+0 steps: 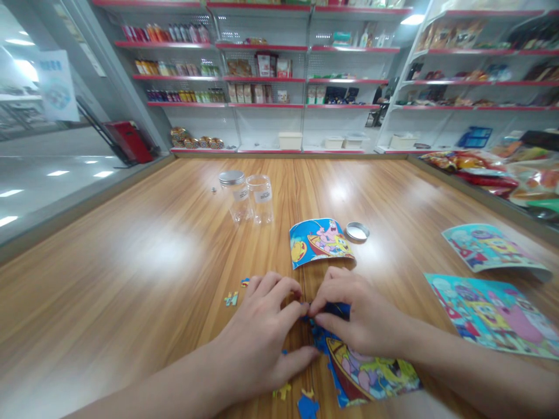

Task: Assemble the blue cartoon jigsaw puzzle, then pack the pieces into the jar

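Observation:
A small blue puzzle piece (304,309) is at the upper left corner of a partly joined jigsaw puzzle (375,372), mostly covered by fingers. My right hand (356,305) pinches at that corner with curled fingers, over the puzzle's upper part. Against the same piece press the curled fingers of my left hand (271,323), its thumb lying lower, beside the puzzle's left edge. Loose pieces lie around my left hand: a blue piece (308,405), a yellow piece (283,391) and a multicoloured piece (231,298). Beyond my hands rests a curved cartoon picture card (322,241).
A lidded clear jar (238,198) and an open clear jar (261,201) stand further back. A round metal lid (357,231) lies beside the card. At right are a curled picture sheet (493,247) and a flatter one (498,311). Stocked shelves (262,78) line the wall.

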`<state>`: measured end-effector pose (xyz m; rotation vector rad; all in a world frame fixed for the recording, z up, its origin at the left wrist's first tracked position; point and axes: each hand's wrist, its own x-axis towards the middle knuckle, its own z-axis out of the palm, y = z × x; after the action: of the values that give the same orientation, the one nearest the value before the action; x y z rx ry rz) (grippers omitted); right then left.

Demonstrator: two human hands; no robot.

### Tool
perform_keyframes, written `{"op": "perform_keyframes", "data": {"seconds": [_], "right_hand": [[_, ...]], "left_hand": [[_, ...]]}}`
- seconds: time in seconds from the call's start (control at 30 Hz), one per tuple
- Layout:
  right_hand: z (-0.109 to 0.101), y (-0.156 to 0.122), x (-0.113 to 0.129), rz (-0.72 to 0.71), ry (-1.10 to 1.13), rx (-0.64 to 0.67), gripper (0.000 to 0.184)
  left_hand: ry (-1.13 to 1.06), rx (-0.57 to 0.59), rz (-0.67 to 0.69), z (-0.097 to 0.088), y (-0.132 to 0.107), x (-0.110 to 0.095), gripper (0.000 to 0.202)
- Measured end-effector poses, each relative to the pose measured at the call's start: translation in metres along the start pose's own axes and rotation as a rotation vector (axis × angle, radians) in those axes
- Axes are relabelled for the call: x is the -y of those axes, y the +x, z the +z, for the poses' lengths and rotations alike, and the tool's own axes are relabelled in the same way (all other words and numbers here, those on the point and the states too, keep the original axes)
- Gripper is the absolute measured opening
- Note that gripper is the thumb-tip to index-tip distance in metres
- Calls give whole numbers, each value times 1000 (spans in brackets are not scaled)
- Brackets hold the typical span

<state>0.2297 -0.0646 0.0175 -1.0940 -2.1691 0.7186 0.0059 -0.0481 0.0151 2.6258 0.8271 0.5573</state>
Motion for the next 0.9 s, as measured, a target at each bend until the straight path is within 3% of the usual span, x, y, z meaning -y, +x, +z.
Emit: {"op": "perform_keyframes", "data": {"seconds": [0.27,0.9], "right_hand": [[-1,-1,1,77,24,-29,13],[2,0,-1,-36,-136,-23,15]], "left_hand": [[5,-8,-4,0,-1,-1,27],[12,-20,-16,1,-1,-1,26]]}}
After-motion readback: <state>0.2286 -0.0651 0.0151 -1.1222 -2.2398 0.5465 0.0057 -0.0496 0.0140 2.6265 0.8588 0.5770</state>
